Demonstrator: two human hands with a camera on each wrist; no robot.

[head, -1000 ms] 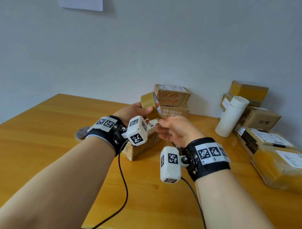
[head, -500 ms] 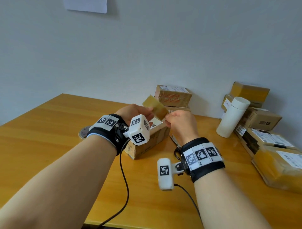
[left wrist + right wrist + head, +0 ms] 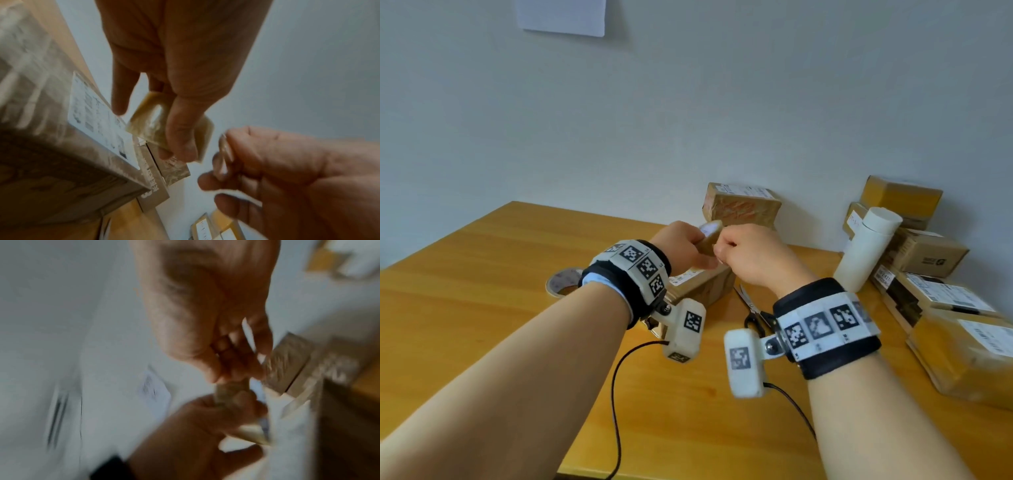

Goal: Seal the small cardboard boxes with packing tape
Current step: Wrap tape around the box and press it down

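A small cardboard box [image 3: 703, 286] with a white label lies on the wooden table [image 3: 482, 274], right under both hands. My left hand [image 3: 697, 245] grips a small roll of brownish packing tape [image 3: 709, 230] just above the box. In the left wrist view the thumb lies across the roll [image 3: 144, 123], close to the box's label [image 3: 96, 116]. My right hand [image 3: 722, 253] is close beside the roll on its right. Its thumb and fingers pinch the clear free tape end [image 3: 224, 154]. The right wrist view is blurred by motion.
Scissors [image 3: 751, 306] lie on the table right of the box. A flat tape roll [image 3: 561, 282] lies to the left. Two stacked boxes [image 3: 741, 207] stand behind the hands. A white cylinder [image 3: 868, 250] and several boxes [image 3: 928, 253] fill the right side.
Both hands have come down from in front of the stacked boxes to just above the small box. The roll has dropped with the left hand, and the hands now sit closer together.
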